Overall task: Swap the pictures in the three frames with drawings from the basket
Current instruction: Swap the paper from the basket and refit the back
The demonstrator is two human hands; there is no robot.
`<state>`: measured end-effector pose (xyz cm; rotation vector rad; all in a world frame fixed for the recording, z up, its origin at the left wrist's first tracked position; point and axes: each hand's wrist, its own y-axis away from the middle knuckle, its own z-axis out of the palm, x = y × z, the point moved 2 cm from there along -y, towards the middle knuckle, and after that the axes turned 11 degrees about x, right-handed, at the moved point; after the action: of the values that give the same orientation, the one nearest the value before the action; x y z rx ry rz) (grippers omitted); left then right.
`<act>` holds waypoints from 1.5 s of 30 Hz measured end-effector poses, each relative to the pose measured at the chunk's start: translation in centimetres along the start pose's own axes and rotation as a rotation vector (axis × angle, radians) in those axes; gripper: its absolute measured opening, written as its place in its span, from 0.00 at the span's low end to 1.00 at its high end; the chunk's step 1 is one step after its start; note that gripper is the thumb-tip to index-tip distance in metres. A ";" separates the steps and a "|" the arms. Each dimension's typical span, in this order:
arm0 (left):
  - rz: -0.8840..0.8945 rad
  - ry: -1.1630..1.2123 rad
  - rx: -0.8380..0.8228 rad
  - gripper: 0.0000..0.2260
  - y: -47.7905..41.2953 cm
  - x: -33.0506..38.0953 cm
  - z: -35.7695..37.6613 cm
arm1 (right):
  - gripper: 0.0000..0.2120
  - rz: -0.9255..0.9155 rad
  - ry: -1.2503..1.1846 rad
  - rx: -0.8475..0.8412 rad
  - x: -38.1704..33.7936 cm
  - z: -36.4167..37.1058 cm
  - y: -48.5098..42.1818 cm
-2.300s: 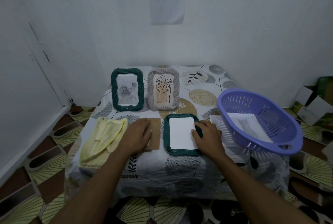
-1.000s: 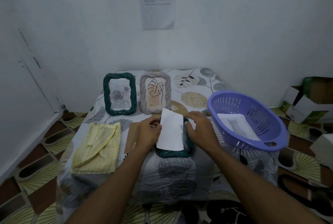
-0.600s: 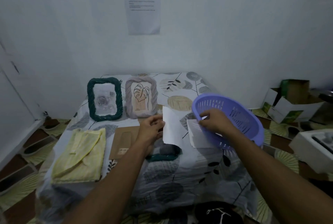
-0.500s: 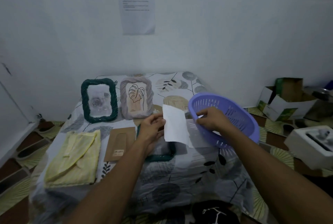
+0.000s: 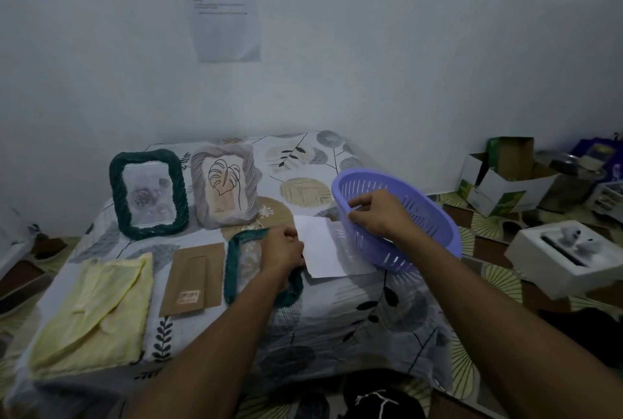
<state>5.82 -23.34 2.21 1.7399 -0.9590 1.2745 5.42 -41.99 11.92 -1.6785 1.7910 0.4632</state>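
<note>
A dark green frame (image 5: 236,263) lies flat on the table, glass empty. My left hand (image 5: 282,248) pinches a white sheet (image 5: 320,250) by its left edge, just right of that frame and above another sheet lying beside the basket. My right hand (image 5: 377,213) grips the near rim of the purple basket (image 5: 421,216), which is tilted up on its side; its inside is hidden. Two frames stand upright at the back: a green frame (image 5: 146,194) with a rose drawing and a grey frame (image 5: 224,186) with a leaf picture.
A brown frame backing board (image 5: 194,278) lies left of the flat frame, and a folded yellow cloth (image 5: 94,310) sits at the table's left. Cardboard boxes (image 5: 499,179) and a white box (image 5: 573,257) stand on the floor to the right. A wall runs behind the table.
My left hand lifted the white sheet out of the flat green frame and carried it right. My right hand left the frame, took the basket's rim and tipped the basket up.
</note>
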 end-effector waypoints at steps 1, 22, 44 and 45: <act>0.002 -0.012 -0.003 0.10 -0.1 0.0 0.2 | 0.18 -0.007 -0.003 -0.004 0.0 0.1 0.1; 0.016 -0.036 -0.047 0.08 0.6 0.3 3.9 | 0.19 -0.060 0.005 -0.024 0.8 2.5 -0.3; 0.505 -0.222 -0.143 0.26 1.9 4.0 3.6 | 0.22 0.002 0.431 -0.101 6.8 3.6 -6.7; 0.509 -0.234 -0.142 0.27 1.8 4.0 3.6 | 0.25 -0.001 0.479 -0.121 7.1 4.2 -6.6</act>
<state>6.47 -27.86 5.55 1.6110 -1.6659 1.2818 12.81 -45.49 5.28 -1.9988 2.1302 0.1764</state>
